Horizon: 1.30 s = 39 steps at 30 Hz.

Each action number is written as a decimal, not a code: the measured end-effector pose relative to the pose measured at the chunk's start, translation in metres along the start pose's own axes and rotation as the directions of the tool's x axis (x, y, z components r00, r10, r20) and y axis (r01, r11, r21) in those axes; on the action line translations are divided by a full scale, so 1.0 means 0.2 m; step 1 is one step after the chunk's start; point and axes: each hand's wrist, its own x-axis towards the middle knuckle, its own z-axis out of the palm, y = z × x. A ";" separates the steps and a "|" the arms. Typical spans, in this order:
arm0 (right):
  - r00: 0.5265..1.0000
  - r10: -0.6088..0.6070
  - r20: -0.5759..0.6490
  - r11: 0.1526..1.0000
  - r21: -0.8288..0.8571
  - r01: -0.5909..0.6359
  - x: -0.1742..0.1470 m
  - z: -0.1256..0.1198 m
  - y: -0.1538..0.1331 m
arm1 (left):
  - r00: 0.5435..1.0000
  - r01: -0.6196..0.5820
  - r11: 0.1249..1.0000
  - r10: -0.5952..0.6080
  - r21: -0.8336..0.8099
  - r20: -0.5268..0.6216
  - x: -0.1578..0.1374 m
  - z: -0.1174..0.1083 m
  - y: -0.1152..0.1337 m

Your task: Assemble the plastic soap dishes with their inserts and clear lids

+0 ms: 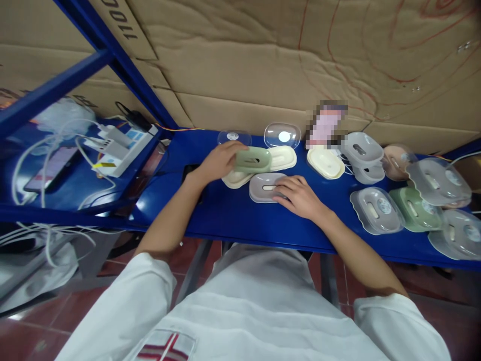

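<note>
Blue counter: eleven o'clock, left fingers grip green dish; one o'clock, right fingers apparently steady grey dish, grip unclear.

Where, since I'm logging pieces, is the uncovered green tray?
In the head view, the green tray is near centre, by the left hand, beyond the grey tray at the right hand.

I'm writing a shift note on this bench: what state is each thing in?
Green dish: uncovered, left hand at its left end
Grey dish: flat on the table, right hand over its right end
Back lids: off, each with a round sticker
Cream dish right of the hands: uncovered
Far-right green dish: lid on
Power strip: charger plugged in
Left-side phone: face up, lit
</note>
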 end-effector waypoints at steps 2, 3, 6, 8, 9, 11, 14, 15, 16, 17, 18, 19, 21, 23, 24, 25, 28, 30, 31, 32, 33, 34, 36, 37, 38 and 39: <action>1.000 0.010 0.010 1.000 0.011 -0.010 0.00 0.00 0.00 | 0.986 0.132 0.986 -0.140 0.098 0.086 0.04 -0.04 -0.12; 1.000 0.016 0.014 1.000 0.016 -0.017 0.00 0.00 0.00 | 0.968 0.194 0.968 -0.216 0.162 0.130 0.06 -0.05 -0.17; 0.999 0.027 0.023 0.999 0.020 -0.027 0.00 0.01 0.01 | 0.911 0.301 0.911 -0.362 0.282 0.198 0.12 -0.09 -0.24; 1.000 0.020 0.024 1.000 0.017 -0.021 0.00 0.01 0.01 | 0.901 0.320 0.894 -0.389 0.312 0.190 0.13 -0.10 -0.24; 1.000 0.016 0.025 1.000 0.016 -0.017 0.00 0.01 0.01 | 0.903 0.324 0.889 -0.393 0.323 0.175 0.13 -0.11 -0.24; 1.000 0.013 0.024 1.000 0.021 -0.014 0.00 0.01 0.01 | 0.905 0.341 0.877 -0.404 0.339 0.136 0.10 -0.10 -0.22; 1.000 0.018 0.025 0.999 0.035 -0.019 0.00 0.01 0.01 | 0.910 0.379 0.872 -0.412 0.310 0.046 0.03 -0.08 -0.20; 1.000 0.018 0.026 0.999 0.039 -0.019 -0.01 0.01 0.01 | 0.914 0.389 0.878 -0.406 0.280 0.005 0.01 -0.08 -0.19; 0.999 0.017 0.027 0.999 0.042 -0.018 -0.01 0.01 0.01 | 0.919 0.390 0.888 -0.393 0.244 -0.037 -0.01 -0.07 -0.18; 0.999 0.017 0.030 0.999 0.045 -0.018 -0.01 0.01 0.01 | 0.923 0.384 0.901 -0.375 0.203 -0.083 -0.03 -0.07 -0.16; 0.999 0.019 0.035 0.999 0.050 -0.021 -0.01 0.01 0.00 | 0.927 0.370 0.914 -0.353 0.165 -0.128 -0.04 -0.08 -0.13; 0.999 0.025 0.040 0.998 0.055 -0.027 -0.01 0.00 0.00 | 0.930 0.351 0.926 -0.328 0.136 -0.166 -0.04 -0.08 -0.10; 0.998 0.040 0.053 0.996 0.071 -0.044 0.00 0.00 -0.01 | 0.931 0.310 0.945 -0.279 0.106 -0.236 -0.05 -0.10 0.00; 0.997 0.055 0.051 0.995 0.084 -0.059 0.00 -0.01 -0.02 | 0.937 0.250 0.961 -0.210 0.118 -0.280 -0.05 -0.12 0.12; 0.997 0.067 0.030 0.994 0.088 -0.069 0.00 -0.01 -0.02 | 0.946 0.200 0.972 -0.158 0.126 -0.285 -0.05 -0.12 0.19; 0.996 0.087 -0.009 0.992 0.094 -0.086 0.00 -0.02 -0.02 | 0.957 0.140 0.982 -0.100 0.130 -0.271 -0.06 -0.11 0.25; 0.959 0.218 -0.179 0.970 0.147 -0.193 -0.01 -0.03 0.01 | 0.993 -0.033 0.983 0.053 0.183 -0.106 -0.08 -0.05 0.41; 0.923 0.310 -0.228 0.946 0.175 -0.274 -0.03 -0.04 0.04 | 0.988 -0.152 0.966 0.148 0.208 0.031 -0.11 0.01 0.48; 0.914 0.337 -0.226 0.937 0.170 -0.304 -0.04 -0.05 0.06 | 0.975 -0.218 0.954 0.203 0.207 0.090 -0.11 0.04 0.50; 0.911 0.352 -0.213 0.933 0.153 -0.325 -0.05 -0.06 0.07 | 0.957 -0.281 0.939 0.257 0.198 0.138 -0.12 0.07 0.52; 0.912 0.358 -0.199 0.932 0.132 -0.337 -0.05 -0.06 0.09 | 0.937 -0.334 0.924 0.304 0.187 0.171 -0.12 0.09 0.53; 0.914 0.359 -0.190 0.933 0.113 -0.343 -0.05 -0.06 0.10 | 0.923 -0.368 0.913 0.335 0.179 0.187 -0.12 0.10 0.53; 0.914 0.359 -0.189 0.933 0.093 -0.347 -0.05 -0.06 0.10 | 0.926 -0.366 0.912 0.337 0.185 0.172 -0.11 0.12 0.52; 0.914 0.356 -0.194 0.934 0.090 -0.345 -0.05 -0.05 0.10 | 0.937 -0.339 0.921 0.314 0.192 0.150 -0.11 0.11 0.50; 0.915 0.351 -0.198 0.936 0.090 -0.339 -0.05 -0.05 0.09 | 0.951 -0.303 0.932 0.283 0.197 0.121 -0.10 0.11 0.49; 0.917 0.345 -0.201 0.939 0.090 -0.333 -0.04 -0.05 0.09 | 0.965 -0.260 0.946 0.247 0.196 0.088 -0.09 0.10 0.47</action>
